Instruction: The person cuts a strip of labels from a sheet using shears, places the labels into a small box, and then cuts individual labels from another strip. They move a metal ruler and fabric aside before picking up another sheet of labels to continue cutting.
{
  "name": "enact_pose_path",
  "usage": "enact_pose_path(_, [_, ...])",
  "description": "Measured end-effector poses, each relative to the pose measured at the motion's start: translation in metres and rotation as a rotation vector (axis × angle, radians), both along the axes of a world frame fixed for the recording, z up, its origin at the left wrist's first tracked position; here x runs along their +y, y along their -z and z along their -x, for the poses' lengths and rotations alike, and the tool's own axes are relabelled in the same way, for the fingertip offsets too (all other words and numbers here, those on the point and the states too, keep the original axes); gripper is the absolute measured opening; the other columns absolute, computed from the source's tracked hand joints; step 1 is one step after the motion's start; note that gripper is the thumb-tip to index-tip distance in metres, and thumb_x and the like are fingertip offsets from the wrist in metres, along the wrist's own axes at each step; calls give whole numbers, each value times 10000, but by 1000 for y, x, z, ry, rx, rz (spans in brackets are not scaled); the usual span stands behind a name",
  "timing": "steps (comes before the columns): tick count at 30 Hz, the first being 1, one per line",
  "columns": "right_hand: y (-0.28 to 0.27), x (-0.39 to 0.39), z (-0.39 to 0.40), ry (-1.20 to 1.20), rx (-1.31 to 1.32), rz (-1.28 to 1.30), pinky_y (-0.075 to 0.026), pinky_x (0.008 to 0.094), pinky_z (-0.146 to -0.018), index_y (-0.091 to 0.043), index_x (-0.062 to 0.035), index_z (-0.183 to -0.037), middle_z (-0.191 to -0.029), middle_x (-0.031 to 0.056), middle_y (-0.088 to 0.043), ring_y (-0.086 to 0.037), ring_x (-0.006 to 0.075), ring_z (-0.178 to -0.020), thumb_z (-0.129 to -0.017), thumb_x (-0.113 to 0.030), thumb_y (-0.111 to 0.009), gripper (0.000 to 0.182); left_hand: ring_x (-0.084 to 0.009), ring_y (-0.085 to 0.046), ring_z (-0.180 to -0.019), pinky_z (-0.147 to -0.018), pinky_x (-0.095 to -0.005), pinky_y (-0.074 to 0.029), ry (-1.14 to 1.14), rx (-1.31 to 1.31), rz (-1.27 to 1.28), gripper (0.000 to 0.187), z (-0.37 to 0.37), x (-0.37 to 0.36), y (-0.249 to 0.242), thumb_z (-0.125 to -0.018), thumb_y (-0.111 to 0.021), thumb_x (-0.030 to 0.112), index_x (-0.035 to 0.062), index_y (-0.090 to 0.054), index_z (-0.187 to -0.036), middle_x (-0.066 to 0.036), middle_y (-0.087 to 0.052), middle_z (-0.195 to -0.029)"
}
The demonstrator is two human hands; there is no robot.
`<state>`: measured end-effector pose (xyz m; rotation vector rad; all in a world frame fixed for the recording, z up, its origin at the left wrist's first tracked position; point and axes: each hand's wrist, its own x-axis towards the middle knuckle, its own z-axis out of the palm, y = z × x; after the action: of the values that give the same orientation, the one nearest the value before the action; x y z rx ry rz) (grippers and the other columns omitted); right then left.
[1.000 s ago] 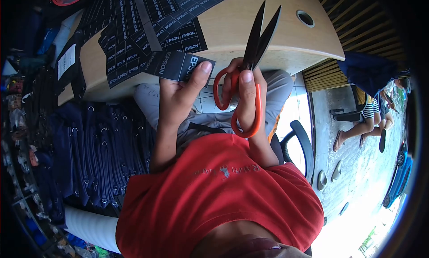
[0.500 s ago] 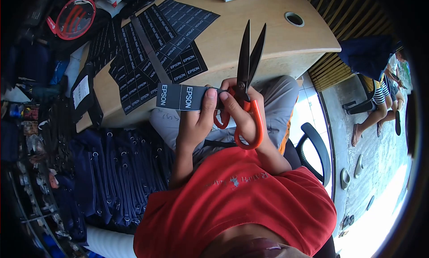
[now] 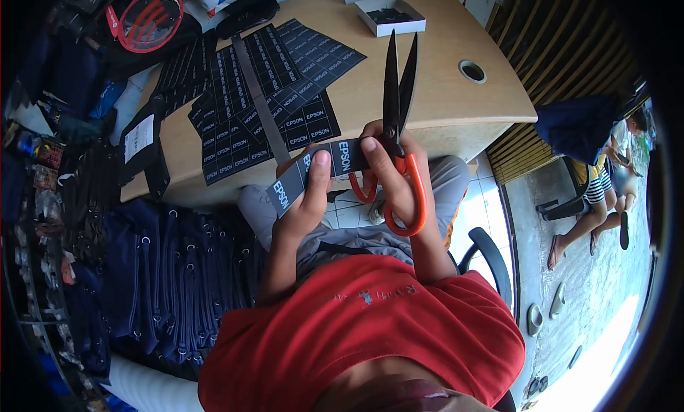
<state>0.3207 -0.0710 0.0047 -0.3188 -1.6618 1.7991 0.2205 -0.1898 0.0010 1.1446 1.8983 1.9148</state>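
Note:
A dark strip of EPSON labels [image 3: 286,187] stretches between my two hands above my lap. My left hand [image 3: 308,202] grips it near the middle, thumb on top, and its outer end slants down to the left. The right hand [image 3: 396,175] pinches the strip's other end between thumb and fingers. That same hand also holds scissors [image 3: 412,191] with orange handles; their dark blades point away from me, slightly apart, with nothing between them. Sheets printed with EPSON labels [image 3: 313,120] overlap on the desk beyond my hands, and a long flat ruler-like strip [image 3: 261,102] lies across them.
On the wooden desk [image 3: 427,91] stands a white box [image 3: 399,23] with dark pieces inside, near a round cable hole [image 3: 472,71]. Dark blue straps with metal rings [image 3: 185,276] hang at my left. A chair armrest [image 3: 491,259] is at my right; people sit farther off.
My hands have moved apart, showing more of the strip between them, and its left end now tilts downward. The scissors stay in my right hand. The view has shifted, bringing the white box's contents into sight.

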Motion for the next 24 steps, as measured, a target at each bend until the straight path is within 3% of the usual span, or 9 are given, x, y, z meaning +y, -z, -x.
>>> enact_pose_path(3, [2,-10,-5,-56,-28,110,-365,224,-497,-550,3,-994,-614,-6,-494,-459,57,-514,-984,-286,-558,289,-68,-438,-527,-488,-260,-334,-105,77,-76,331,6,-1,6,-1014,-494,238,24,-566,-772,8,-494,-584])
enact_pose_path(6, [28,-22,-7,-193,141,76,-381,257,-560,-491,-2,-1078,-684,34,-490,-463,91,-615,-966,-602,-406,616,-82,-455,-556,-513,-269,-351,-178,144,-87,265,15,-3,14,-1007,-516,172,12,-574,-804,11,-509,-619])
enact_pose_path(7, [32,-22,-10,-249,53,-25,-370,284,-561,-466,9,-1097,-710,58,-489,-456,128,-616,-916,-713,-360,753,-77,-511,-674,-592,-249,-415,-210,99,-93,242,16,-4,22,-1012,-513,225,7,-587,-938,-3,-554,-755])
enact_pose_path(9, [34,-30,-13,-276,-37,-150,-367,326,-558,-460,19,-1094,-678,73,-466,-449,177,-587,-898,-715,-404,763,-89,-573,-819,-699,-244,-493,-241,42,-18,316,15,-10,22,-1021,-489,278,-5,-579,-1129,-46,-614,-978])
enact_pose_path(14, [30,-44,-16,-322,-131,-227,-404,372,-582,-463,23,-1095,-680,130,-504,-500,268,-583,-915,-638,-471,685,-134,-603,-852,-739,-276,-522,-240,45,-108,359,15,-5,34,-1030,-436,276,-30,-561,-1171,-87,-636,-1030])
enact_pose_path(16, [31,-47,-15,-290,-151,-259,-419,387,-595,-467,27,-1092,-693,152,-524,-524,303,-600,-918,-627,-474,676,-142,-612,-851,-775,-305,-527,-246,89,-35,352,9,-8,25,-1025,-448,257,-46,-571,-1155,-96,-645,-985])
enact_pose_path(21, [27,-45,-14,-256,-189,-295,-453,428,-625,-482,40,-1076,-735,204,-566,-576,384,-657,-923,-594,-486,652,-131,-589,-767,-655,-268,-474,-210,219,12,311,4,-8,10,-1012,-484,230,-44,-620,-1070,-83,-648,-872])
enact_pose_path(23, [26,-44,-13,-224,-173,-310,-455,425,-619,-490,42,-1049,-733,205,-573,-587,380,-657,-937,-542,-499,595,-131,-502,-565,-558,-308,-419,-158,347,-76,250,8,-5,6,-1002,-509,188,-10,-584,-868,-49,-556,-663])
enact_pose_path(24, [26,-43,-12,-225,-177,-309,-455,425,-619,-490,42,-1049,-733,205,-573,-587,380,-657,-937,-542,-499,595,-131,-502,-565,-558,-308,-419,-158,343,-76,250,6,-5,2,-1002,-509,188,-10,-584,-868,-49,-556,-663])
